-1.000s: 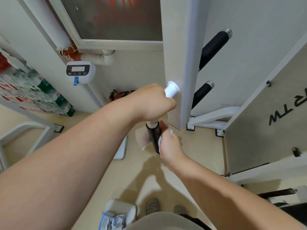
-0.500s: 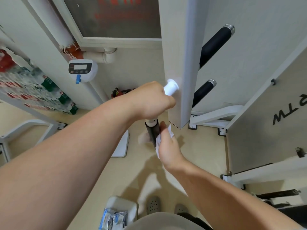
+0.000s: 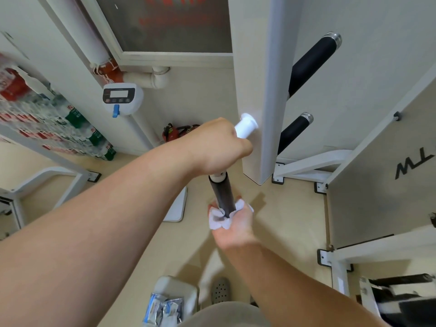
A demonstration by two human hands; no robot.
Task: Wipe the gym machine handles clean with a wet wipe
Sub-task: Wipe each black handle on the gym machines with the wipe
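Note:
A black padded handle [image 3: 223, 194] hangs down from a white tube [image 3: 246, 126] fixed to the machine's white upright [image 3: 256, 90]. My left hand [image 3: 217, 147] grips the white tube just above the black grip. My right hand [image 3: 232, 220] is below it, palm up, cupping a crumpled white wet wipe [image 3: 218, 220] around the handle's lower end. Two more black handles [image 3: 311, 60] [image 3: 293, 131] stick out on the upright's right side.
A white panel with black lettering [image 3: 387, 166] stands at right, with white frame feet bolted to the beige floor. Stacked water bottles [image 3: 52, 128] fill the left. A stool holding wipe packets [image 3: 167, 303] sits below. A red extinguisher [image 3: 175, 132] lies by the wall.
My right hand has slid the wipe down the black grip from near its top to its lower end, baring most of the grip. My left hand has kept its hold.

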